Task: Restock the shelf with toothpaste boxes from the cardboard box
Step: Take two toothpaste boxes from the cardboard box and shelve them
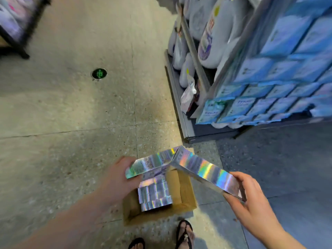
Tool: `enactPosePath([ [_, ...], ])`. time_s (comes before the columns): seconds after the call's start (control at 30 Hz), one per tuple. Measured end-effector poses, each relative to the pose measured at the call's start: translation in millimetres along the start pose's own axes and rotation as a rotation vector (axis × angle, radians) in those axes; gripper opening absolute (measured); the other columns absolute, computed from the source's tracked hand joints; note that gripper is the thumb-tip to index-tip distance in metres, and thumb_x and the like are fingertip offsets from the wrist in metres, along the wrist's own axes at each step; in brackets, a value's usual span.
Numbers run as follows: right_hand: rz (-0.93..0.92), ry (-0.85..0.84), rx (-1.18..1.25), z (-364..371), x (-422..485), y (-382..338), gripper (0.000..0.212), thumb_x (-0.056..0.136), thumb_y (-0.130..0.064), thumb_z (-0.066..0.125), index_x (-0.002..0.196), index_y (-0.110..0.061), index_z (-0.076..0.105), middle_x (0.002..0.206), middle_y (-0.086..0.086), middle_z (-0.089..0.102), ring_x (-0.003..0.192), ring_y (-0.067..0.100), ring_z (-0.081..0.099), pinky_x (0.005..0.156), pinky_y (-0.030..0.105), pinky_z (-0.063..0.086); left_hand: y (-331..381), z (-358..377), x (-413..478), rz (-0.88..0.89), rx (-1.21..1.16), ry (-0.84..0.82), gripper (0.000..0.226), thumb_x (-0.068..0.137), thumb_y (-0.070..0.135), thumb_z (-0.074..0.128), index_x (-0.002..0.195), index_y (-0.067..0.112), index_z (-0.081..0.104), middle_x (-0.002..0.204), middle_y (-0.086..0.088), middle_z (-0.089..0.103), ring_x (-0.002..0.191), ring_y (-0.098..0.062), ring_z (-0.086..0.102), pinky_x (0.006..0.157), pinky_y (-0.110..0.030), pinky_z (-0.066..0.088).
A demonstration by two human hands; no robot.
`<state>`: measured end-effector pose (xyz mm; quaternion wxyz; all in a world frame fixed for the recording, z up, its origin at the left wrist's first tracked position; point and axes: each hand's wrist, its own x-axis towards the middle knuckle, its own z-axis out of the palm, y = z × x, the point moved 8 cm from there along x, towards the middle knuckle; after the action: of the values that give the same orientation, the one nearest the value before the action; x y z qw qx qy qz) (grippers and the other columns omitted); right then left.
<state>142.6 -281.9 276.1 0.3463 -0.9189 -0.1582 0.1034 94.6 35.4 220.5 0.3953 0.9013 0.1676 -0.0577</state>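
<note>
An open cardboard box point(186, 191) sits on the floor in front of my feet. Inside it lies a stack of shiny holographic toothpaste boxes point(155, 194). My left hand point(118, 178) grips one holographic toothpaste box point(150, 163) by its near end, held above the carton. My right hand point(251, 200) grips another holographic toothpaste box point(206, 172) by its near end. The far ends of the two held boxes touch, forming a peak over the carton. The shelf point(190, 130) stands to the upper right, its lower levels packed with blue boxes point(269, 97).
White detergent bottles point(213, 42) fill the shelf's left bay, with a loose bag point(188, 96) at its base. A round green floor marker point(99, 74) lies on the tiled floor to the left. Another display rack point(16, 29) stands at the top left. My sandalled feet point(185, 234) are at the bottom edge.
</note>
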Motion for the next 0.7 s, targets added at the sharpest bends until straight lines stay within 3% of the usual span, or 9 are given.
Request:
enactPosePath([
  [0.13, -0.008, 0.130, -0.035, -82, -33, -48, 0.055, 0.071, -0.033, 0.064, 0.103, -0.067, 0.033, 0.116, -0.034, 0.043, 0.104, -0.007, 0.042, 0.083, 0.002, 0.032, 88, -50, -14, 0.150, -0.005, -0.026, 0.078, 0.051, 0.061, 0.042, 0.111, 0.014, 0.058, 0.094, 0.008, 0.049, 0.092, -0.015, 0.053, 0.077, -0.025, 0.036],
  [0.27, 0.032, 0.273, -0.070, -159, -74, -88, 0.038, 0.066, -0.050, 0.051, 0.101, -0.057, 0.038, 0.111, -0.032, 0.048, 0.097, -0.007, 0.042, 0.080, 0.011, 0.033, 174, -81, -30, 0.258, -0.030, -0.060, 0.068, 0.054, 0.058, 0.054, 0.109, 0.019, 0.057, 0.096, 0.007, 0.050, 0.094, -0.017, 0.053, 0.074, -0.022, 0.034],
  [0.37, 0.074, 0.381, -0.080, -210, -108, -108, 0.035, 0.064, -0.055, 0.045, 0.098, -0.051, 0.038, 0.107, -0.030, 0.048, 0.098, -0.004, 0.043, 0.079, 0.018, 0.035, 235, -91, -44, 0.358, -0.028, -0.114, 0.051, 0.051, 0.058, 0.056, 0.094, 0.030, 0.054, 0.091, 0.007, 0.054, 0.087, -0.015, 0.054, 0.063, -0.017, 0.033],
  [0.47, 0.120, 0.483, -0.070, -255, -146, -119, 0.029, 0.070, -0.049, 0.051, 0.096, -0.051, 0.037, 0.105, -0.029, 0.049, 0.100, 0.002, 0.045, 0.080, 0.018, 0.037, 293, -88, -60, 0.439, -0.043, -0.164, 0.050, 0.047, 0.060, 0.057, 0.089, 0.033, 0.054, 0.091, 0.004, 0.059, 0.081, -0.015, 0.056, 0.063, -0.024, 0.040],
  [0.57, 0.169, 0.574, -0.077, -296, -187, -118, 0.030, 0.070, -0.050, 0.050, 0.099, -0.045, 0.041, 0.103, -0.024, 0.052, 0.101, 0.004, 0.048, 0.083, 0.021, 0.039, 353, -76, -84, 0.494, -0.048, -0.198, 0.043, 0.061, 0.042, 0.074, 0.095, 0.020, 0.060, 0.092, 0.002, 0.061, 0.082, -0.021, 0.057, 0.070, -0.033, 0.044],
  [0.7, 0.240, 0.680, -0.112, -349, -249, -95, 0.032, 0.072, -0.045, 0.053, 0.101, -0.037, 0.044, 0.099, -0.028, 0.049, 0.100, 0.007, 0.050, 0.084, 0.021, 0.037, 428, -40, -123, 0.607, -0.050, -0.346, 0.033, 0.048, 0.051, 0.060, 0.073, 0.030, 0.055, 0.084, 0.004, 0.064, 0.078, -0.019, 0.060, 0.068, -0.033, 0.048],
])
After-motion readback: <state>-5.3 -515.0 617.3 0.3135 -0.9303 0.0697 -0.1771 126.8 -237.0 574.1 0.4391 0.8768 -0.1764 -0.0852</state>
